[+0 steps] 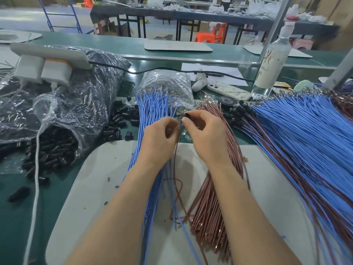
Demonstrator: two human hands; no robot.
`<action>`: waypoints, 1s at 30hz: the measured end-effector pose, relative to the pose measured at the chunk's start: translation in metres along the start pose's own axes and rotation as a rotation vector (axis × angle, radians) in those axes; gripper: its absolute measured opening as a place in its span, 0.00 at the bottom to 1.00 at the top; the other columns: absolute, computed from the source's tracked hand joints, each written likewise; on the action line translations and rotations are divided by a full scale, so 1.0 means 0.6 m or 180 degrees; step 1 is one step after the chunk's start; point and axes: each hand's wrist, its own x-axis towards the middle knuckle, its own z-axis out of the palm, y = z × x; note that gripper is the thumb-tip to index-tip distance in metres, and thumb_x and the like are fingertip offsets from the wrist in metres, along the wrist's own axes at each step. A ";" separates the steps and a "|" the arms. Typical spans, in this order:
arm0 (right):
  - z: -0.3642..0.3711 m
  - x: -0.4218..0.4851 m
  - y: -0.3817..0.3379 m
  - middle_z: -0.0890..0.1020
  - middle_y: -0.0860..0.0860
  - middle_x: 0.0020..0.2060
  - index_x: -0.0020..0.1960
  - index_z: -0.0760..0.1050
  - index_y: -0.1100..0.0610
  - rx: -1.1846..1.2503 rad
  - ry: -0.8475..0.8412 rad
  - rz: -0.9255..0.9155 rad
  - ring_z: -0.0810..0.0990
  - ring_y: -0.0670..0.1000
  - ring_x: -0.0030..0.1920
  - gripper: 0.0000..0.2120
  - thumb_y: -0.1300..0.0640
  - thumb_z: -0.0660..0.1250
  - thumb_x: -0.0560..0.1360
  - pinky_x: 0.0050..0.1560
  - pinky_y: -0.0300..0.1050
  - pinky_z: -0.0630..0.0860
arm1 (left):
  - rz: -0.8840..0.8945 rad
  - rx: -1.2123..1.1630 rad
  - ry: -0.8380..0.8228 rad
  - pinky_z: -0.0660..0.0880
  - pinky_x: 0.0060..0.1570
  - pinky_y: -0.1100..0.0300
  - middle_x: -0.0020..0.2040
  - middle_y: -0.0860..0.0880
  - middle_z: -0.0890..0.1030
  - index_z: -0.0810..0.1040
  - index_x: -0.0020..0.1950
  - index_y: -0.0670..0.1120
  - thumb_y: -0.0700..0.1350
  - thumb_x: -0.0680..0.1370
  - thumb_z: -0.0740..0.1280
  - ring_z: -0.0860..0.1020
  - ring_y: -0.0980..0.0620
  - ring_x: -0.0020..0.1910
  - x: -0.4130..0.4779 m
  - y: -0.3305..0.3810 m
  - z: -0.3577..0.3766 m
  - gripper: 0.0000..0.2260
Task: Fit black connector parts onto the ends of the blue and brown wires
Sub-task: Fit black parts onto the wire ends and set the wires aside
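Observation:
My left hand [159, 137] pinches the ends of a blue wire and a brown wire that hang down over the white board [95, 178]. My right hand [203, 134] pinches a black connector part [188, 115] at its fingertips, close against the left fingers. A bundle of blue wires [150, 111] lies under my left hand. A bundle of brown wires [210, 188] lies under my right forearm. Loose black connector parts [122, 119] are scattered to the left, and more spill from a clear plastic bag [55, 146].
A big pile of finished blue and brown wires [298, 134] with black ends fans out at the right. Behind the hands are a clear bag of terminals [166, 83], a phone [228, 90], a tape roll [227, 101], a bottle [273, 64] and a power strip [49, 54].

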 end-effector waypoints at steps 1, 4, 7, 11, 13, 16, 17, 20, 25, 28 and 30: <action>-0.002 0.002 0.002 0.84 0.49 0.44 0.53 0.81 0.59 0.0049 -0.0053 0.0035 0.81 0.44 0.44 0.08 0.59 0.70 0.75 0.51 0.37 0.77 | 0.0025 -0.0256 -0.0054 0.73 0.41 0.73 0.44 0.53 0.82 0.78 0.52 0.49 0.39 0.77 0.67 0.80 0.60 0.41 0.000 0.005 -0.002 0.07; -0.004 0.005 0.005 0.84 0.53 0.43 0.52 0.82 0.59 0.0181 -0.0201 0.0162 0.83 0.50 0.45 0.08 0.58 0.65 0.78 0.52 0.49 0.79 | 0.0106 -0.0593 -0.0127 0.75 0.44 0.71 0.44 0.56 0.82 0.77 0.55 0.51 0.37 0.76 0.66 0.80 0.63 0.42 0.000 0.016 -0.008 0.12; -0.009 0.009 0.006 0.83 0.50 0.39 0.53 0.79 0.58 0.0515 -0.0218 0.0401 0.83 0.47 0.42 0.09 0.60 0.60 0.80 0.48 0.46 0.81 | 0.0085 -0.0453 0.0073 0.77 0.47 0.67 0.42 0.55 0.81 0.78 0.51 0.48 0.37 0.77 0.66 0.81 0.58 0.44 0.001 0.017 -0.011 0.07; -0.022 0.009 0.021 0.83 0.49 0.40 0.48 0.80 0.54 -0.0596 0.0071 0.0314 0.82 0.49 0.43 0.08 0.62 0.63 0.76 0.48 0.40 0.76 | 0.0005 -0.0506 0.0149 0.77 0.48 0.64 0.44 0.52 0.81 0.76 0.54 0.47 0.37 0.77 0.65 0.81 0.55 0.45 0.001 0.015 -0.011 0.08; -0.019 0.005 0.024 0.83 0.51 0.45 0.48 0.82 0.55 -0.1311 -0.0160 0.0347 0.80 0.51 0.48 0.06 0.57 0.66 0.75 0.49 0.40 0.72 | 0.0013 -0.0493 0.0199 0.76 0.46 0.69 0.44 0.54 0.80 0.77 0.56 0.48 0.38 0.77 0.66 0.80 0.60 0.43 0.001 0.013 -0.010 0.09; 0.000 -0.002 0.024 0.79 0.53 0.52 0.54 0.80 0.55 -0.2107 -0.0600 0.0459 0.77 0.55 0.55 0.12 0.49 0.68 0.75 0.55 0.46 0.72 | 0.0005 -0.0524 0.0206 0.73 0.44 0.75 0.42 0.58 0.79 0.78 0.51 0.49 0.39 0.76 0.68 0.79 0.65 0.41 0.003 0.012 -0.009 0.07; 0.003 -0.003 0.023 0.78 0.53 0.53 0.55 0.80 0.54 -0.2281 -0.0666 0.0453 0.76 0.56 0.56 0.12 0.49 0.67 0.76 0.55 0.47 0.71 | 0.0003 -0.0551 0.0183 0.73 0.44 0.75 0.42 0.59 0.79 0.77 0.50 0.50 0.38 0.76 0.68 0.79 0.64 0.41 0.003 0.012 -0.008 0.07; 0.004 -0.003 0.024 0.78 0.53 0.53 0.54 0.78 0.55 -0.2298 -0.0668 0.0404 0.75 0.56 0.55 0.09 0.52 0.65 0.77 0.54 0.47 0.70 | 0.0017 -0.0598 0.0108 0.75 0.47 0.72 0.43 0.57 0.80 0.77 0.48 0.48 0.36 0.76 0.68 0.80 0.60 0.44 0.001 0.012 -0.006 0.07; -0.006 -0.002 0.014 0.81 0.51 0.43 0.49 0.77 0.56 -0.1076 -0.0267 0.0306 0.79 0.52 0.47 0.03 0.59 0.67 0.75 0.51 0.46 0.74 | 0.0058 -0.0641 0.0047 0.76 0.50 0.69 0.45 0.52 0.81 0.78 0.49 0.45 0.35 0.75 0.68 0.80 0.58 0.47 0.000 0.012 -0.006 0.06; -0.008 0.000 0.018 0.82 0.51 0.44 0.48 0.77 0.55 -0.1336 -0.0436 0.0373 0.79 0.52 0.46 0.03 0.59 0.67 0.75 0.49 0.44 0.74 | 0.0055 -0.0638 0.0050 0.76 0.50 0.69 0.45 0.54 0.81 0.78 0.49 0.45 0.35 0.76 0.68 0.80 0.59 0.47 0.001 0.012 -0.006 0.06; -0.005 0.001 0.025 0.82 0.52 0.48 0.49 0.78 0.54 -0.1766 -0.0628 0.0493 0.79 0.53 0.49 0.03 0.58 0.66 0.76 0.46 0.41 0.71 | 0.0041 -0.0652 0.0101 0.76 0.50 0.68 0.45 0.54 0.81 0.78 0.50 0.46 0.36 0.76 0.67 0.80 0.60 0.47 0.002 0.010 -0.007 0.06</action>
